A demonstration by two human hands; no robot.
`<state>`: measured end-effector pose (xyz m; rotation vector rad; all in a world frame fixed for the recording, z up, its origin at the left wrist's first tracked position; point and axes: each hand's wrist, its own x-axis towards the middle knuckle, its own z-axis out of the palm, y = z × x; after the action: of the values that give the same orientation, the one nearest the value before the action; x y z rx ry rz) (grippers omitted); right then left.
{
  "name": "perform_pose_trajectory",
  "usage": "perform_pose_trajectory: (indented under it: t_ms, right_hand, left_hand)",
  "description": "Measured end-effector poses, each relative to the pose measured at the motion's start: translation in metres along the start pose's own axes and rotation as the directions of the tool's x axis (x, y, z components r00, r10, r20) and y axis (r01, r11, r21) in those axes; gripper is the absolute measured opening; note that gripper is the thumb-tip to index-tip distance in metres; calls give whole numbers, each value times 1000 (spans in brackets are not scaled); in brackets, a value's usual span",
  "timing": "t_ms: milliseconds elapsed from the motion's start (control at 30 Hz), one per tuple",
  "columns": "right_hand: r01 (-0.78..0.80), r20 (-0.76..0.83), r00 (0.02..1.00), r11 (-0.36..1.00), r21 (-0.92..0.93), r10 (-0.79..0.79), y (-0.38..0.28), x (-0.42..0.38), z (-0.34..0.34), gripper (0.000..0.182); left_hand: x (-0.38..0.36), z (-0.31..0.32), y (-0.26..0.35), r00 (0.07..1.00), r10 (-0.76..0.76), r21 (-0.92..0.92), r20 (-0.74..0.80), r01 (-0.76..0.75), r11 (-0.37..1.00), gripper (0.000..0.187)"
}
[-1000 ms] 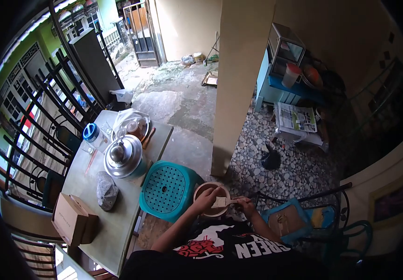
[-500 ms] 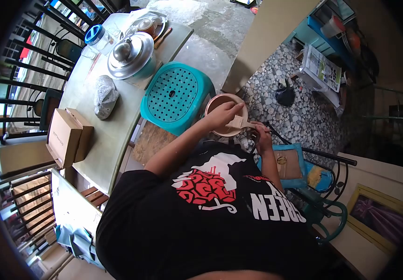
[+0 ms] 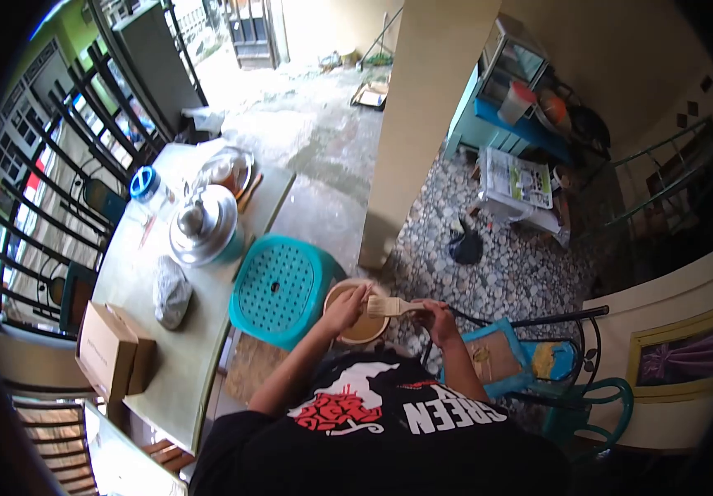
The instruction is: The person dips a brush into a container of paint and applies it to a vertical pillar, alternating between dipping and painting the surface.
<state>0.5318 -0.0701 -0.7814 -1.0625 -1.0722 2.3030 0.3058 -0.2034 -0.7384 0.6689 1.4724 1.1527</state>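
My right hand [image 3: 436, 322] is closed around the handle of a flat brush [image 3: 391, 307] with pale bristles. The brush lies level across the top of a round, pinkish-tan bowl [image 3: 363, 332]. My left hand [image 3: 346, 312] is at the bristle end, over the bowl's left side, its fingers drawn together against the bristle tips. Part of the bowl's inside is hidden by that hand and the brush. Left of the bowl stands a teal plastic stool [image 3: 280, 289] with a perforated top.
The table [image 3: 199, 335] at left bears a cardboard box [image 3: 108, 351], a filled plastic bag [image 3: 172, 291], a lidded metal pot [image 3: 202, 223] and a blue-lidded jar [image 3: 145, 183]. A pillar [image 3: 410, 124] rises ahead. A chair with a blue-edged seat [image 3: 488, 357] is at right.
My view has tilted up, so more of the floor and yard shows. The brush has come up out of the bowl and turned level, its bristles now beside my left fingers.
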Motion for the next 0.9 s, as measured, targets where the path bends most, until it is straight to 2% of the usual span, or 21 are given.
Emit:
perform_pose_trajectory:
  t_ms: [33, 67, 133, 167, 233, 300, 333, 400, 433, 467, 500, 533, 600, 667, 733, 767, 800, 867, 900]
  right_hand:
    - [45, 8, 999, 999, 17, -45, -6, 2, -2, 32]
    - [83, 12, 996, 996, 42, -83, -16, 5, -1, 33]
    - [114, 27, 993, 988, 106, -117, -45, 6, 5, 33]
    - [133, 30, 990, 985, 115, -137, -60, 6, 9, 33]
    - [311, 36, 948, 943, 118, -317, -100, 12, 23, 34]
    - [561, 28, 827, 819, -122, -562, -149, 7, 49, 40]
    - [664, 74, 739, 705, -251, -670, -174, 6, 59, 39]
    - [879, 249, 407, 304, -366, -879, -222, 4, 82, 29]
    - [881, 362, 228, 33, -473, -904, -247, 4, 93, 26]
    - [763, 505, 24, -310, -567, -863, -274, 1, 101, 25]
    - [655, 559, -4, -424, -625, -829, -296, -12, 120, 27]
    - [614, 587, -86, -507, -605, -805, -315, -13, 132, 33]
    - [449, 677, -167, -666, -595, -717, -344, -15, 148, 38]
    - [404, 714, -176, -712, -575, -677, -367, -15, 160, 45]
    - [217, 794, -149, -803, -556, -590, -383, -9, 166, 52]
    - [177, 801, -107, -804, -567, -589, -387, -7, 169, 57]
    - [180, 803, -109, -806, -564, -586, -390, -2, 169, 57]
    - [120, 832, -10, -826, -550, -555, -393, 15, 164, 54]
    - [119, 833, -9, -828, -548, -553, -388, 21, 159, 54]
  left_hand:
    - [0, -2, 3, 991, -127, -123, 41, 132, 984, 40]
    - [7, 2, -19, 991, 121, -86, -60, -126, 988, 44]
    - [3, -3, -15, 989, -139, -171, 57, 147, 974, 46]
    - [1, -2, -16, 990, -132, -174, 50, 139, 975, 47]
    - [1, 0, -19, 993, -109, -175, 47, 116, 978, 47]
    - [0, 1, -23, 993, -99, -184, 60, 109, 977, 46]
    - [-1, 0, -24, 993, -102, -192, 65, 113, 975, 46]
    - [-4, 1, -21, 991, -129, -170, 34, 133, 976, 45]
    - [-5, 2, -18, 988, -152, -151, 5, 151, 977, 45]
    - [-6, 4, -15, 987, -161, -152, 0, 160, 975, 45]
    - [-8, 4, -12, 986, -168, -143, -7, 165, 976, 45]
    - [-9, 5, -9, 985, -172, -133, -16, 168, 977, 46]
    - [-11, 7, -12, 985, -168, -135, -23, 163, 977, 46]
    - [-12, 8, -11, 991, -133, -120, 8, 133, 984, 47]
    - [-15, 8, -13, 992, -129, -96, 3, 129, 987, 47]
    - [-15, 8, -13, 992, -123, -67, 4, 123, 990, 48]
    - [-14, 8, -13, 993, -115, -39, 7, 116, 993, 48]
    - [-9, 8, -19, 994, -104, -55, 21, 105, 993, 49]
    - [-7, 8, -22, 995, -94, -66, 38, 96, 993, 49]
